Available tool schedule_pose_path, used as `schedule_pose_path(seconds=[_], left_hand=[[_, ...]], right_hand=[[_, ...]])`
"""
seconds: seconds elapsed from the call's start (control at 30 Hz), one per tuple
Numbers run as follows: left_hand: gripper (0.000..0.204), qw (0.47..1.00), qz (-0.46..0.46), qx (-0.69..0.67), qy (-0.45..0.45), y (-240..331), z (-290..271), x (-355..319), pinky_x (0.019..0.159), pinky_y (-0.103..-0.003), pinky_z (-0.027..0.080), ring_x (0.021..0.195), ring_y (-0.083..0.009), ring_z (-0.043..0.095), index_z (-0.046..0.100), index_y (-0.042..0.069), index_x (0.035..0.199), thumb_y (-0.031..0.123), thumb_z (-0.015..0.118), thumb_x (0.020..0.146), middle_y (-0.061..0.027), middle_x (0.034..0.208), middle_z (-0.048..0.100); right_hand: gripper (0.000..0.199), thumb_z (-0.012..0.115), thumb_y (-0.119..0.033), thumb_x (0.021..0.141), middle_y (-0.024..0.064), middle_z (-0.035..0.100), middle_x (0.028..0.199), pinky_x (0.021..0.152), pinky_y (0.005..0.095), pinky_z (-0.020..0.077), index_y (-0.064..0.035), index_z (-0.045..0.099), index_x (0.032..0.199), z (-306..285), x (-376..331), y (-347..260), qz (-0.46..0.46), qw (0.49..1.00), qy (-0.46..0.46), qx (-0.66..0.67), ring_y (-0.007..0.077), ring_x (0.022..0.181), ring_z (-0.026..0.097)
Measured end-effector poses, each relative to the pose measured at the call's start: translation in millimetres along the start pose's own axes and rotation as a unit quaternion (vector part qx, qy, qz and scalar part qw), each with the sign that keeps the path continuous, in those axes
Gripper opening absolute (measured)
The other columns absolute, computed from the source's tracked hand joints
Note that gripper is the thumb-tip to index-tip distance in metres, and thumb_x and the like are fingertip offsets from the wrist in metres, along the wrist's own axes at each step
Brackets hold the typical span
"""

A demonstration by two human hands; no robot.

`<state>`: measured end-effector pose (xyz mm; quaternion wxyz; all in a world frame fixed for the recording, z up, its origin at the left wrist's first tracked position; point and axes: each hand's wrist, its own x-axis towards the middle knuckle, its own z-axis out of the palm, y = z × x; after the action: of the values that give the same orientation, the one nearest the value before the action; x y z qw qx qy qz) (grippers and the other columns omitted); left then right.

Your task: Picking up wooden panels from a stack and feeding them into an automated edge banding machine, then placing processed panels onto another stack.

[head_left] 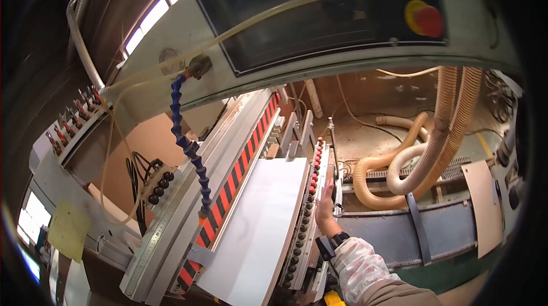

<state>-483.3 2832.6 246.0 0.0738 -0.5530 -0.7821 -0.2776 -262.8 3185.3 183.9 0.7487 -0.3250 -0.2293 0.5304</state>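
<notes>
My right hand (326, 211) reaches up from the lower right in a pale flowered sleeve, with a dark band at the wrist. Its fingers are stretched out flat, and nothing shows in its grasp. It is at the right side of a strip of red and black rollers (303, 219); whether it touches the strip, I cannot tell. Left of the rollers, a long white board (260, 215) lies on the machine, along a rail with red and black stripes (233, 180). My left hand is out of view.
Overhead spans a machine housing with a dark panel and a red emergency button (428, 21). A blue segmented hose (188, 143) hangs over the striped rail. Thick ribbed ducts (445, 118) loop down at the right. Black knobs (161, 188) and a row of drill bits (73, 118) are at left.
</notes>
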Motion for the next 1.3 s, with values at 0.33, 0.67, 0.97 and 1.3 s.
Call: schedule_pose_path(seconds=[0.33,0.67,0.97,1.3], left_hand=[[0.080,0.989,-0.126,-0.065,0.031,3.6,13.9,-2.5,0.084,-0.051,0.035,0.098,-0.0437,0.043,0.040,-0.005,0.119,0.037,0.077,0.062,-0.0264,0.105,0.045],[0.059,0.923,-0.224,-0.248,-0.189,-16.3,-21.9,30.7,0.087,-0.040,0.037,0.103,-0.0309,0.046,0.041,-0.006,0.119,0.028,0.066,0.077,-0.0187,0.113,0.047],[0.037,0.778,-0.356,-0.507,-0.103,-27.7,-7.5,47.6,0.083,-0.030,0.039,0.101,-0.0175,0.050,0.052,-0.003,0.116,0.024,0.051,0.091,-0.0064,0.112,0.055],[0.027,0.576,-0.438,-0.687,-0.074,-39.9,3.1,54.7,0.060,-0.032,0.044,0.081,-0.0184,0.052,0.047,0.003,0.110,0.019,0.051,0.089,-0.0067,0.092,0.053]], right_hand=[[0.083,0.027,-0.063,0.086,0.0122,0.005,0.147,0.108,0.0323,0.0071,-0.0057,0.001,0.141,51.7,64.4,35.8,-0.102,0.988,-0.070,-0.093,0.0256,0.135,0.007],[0.079,0.023,-0.068,0.084,0.0053,-0.003,0.149,0.105,0.0498,0.0046,-0.0203,-0.001,0.142,32.5,-36.3,4.5,-0.004,0.995,-0.061,-0.081,0.0280,0.136,0.000],[0.058,0.035,-0.036,0.094,0.0195,0.013,0.144,0.108,0.0402,0.0090,0.0012,0.022,0.136,58.8,-136.7,42.9,-0.181,0.935,-0.040,-0.301,0.0316,0.134,0.012],[0.060,0.028,-0.043,0.095,0.0141,0.036,0.131,0.099,0.0358,0.0304,-0.0008,0.018,0.136,49.8,-132.4,39.2,-0.113,0.981,-0.037,-0.156,0.0245,0.113,0.040]])
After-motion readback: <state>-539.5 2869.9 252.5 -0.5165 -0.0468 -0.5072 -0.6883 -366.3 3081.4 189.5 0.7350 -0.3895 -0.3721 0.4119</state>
